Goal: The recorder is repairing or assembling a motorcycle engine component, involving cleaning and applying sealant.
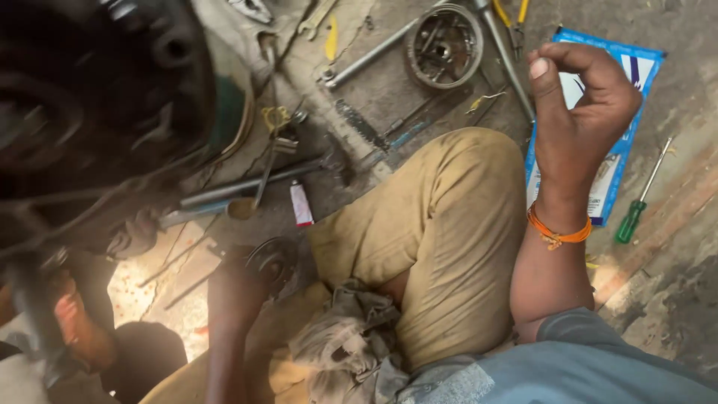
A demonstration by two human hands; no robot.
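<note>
Disc (273, 258): dark, round, metal, lying low and left of centre on the floor (673, 247), just off the bent knee in tan trousers (449, 224).

Starting at the far left: looming over the upper corner, a big black machine casing (112, 82), shadowing everything beneath it.

Reaching down next to it, the left hand (238, 275), forearm running nearly straight up from the bottom edge, wrist low, hand resting against the disc's left rim. Sitting too deep in shadow for telling whether gripping or merely touching. Being by far the nearer of the two hands, with the disc directly ahead of its fingers and slightly right.

Lying just above the disc: a small white and red tube (301, 203), and a long grey rod (254, 183) running left to right.

Bunching below the knee, a dirty rag (344, 344). Resting up top, a ring-shaped part with spokes (445, 45).

Moving right: the right hand (580, 101), lifted high, well apart from the disc, elbow bent, orange thread band at the wrist. Curling shut loosely, forefinger arching over toward the thumb, nothing visible pinched between them.

Lying behind it, a blue and white packet (636, 67); further right, a green-handled screwdriver (639, 198), pointing up and away.
</note>
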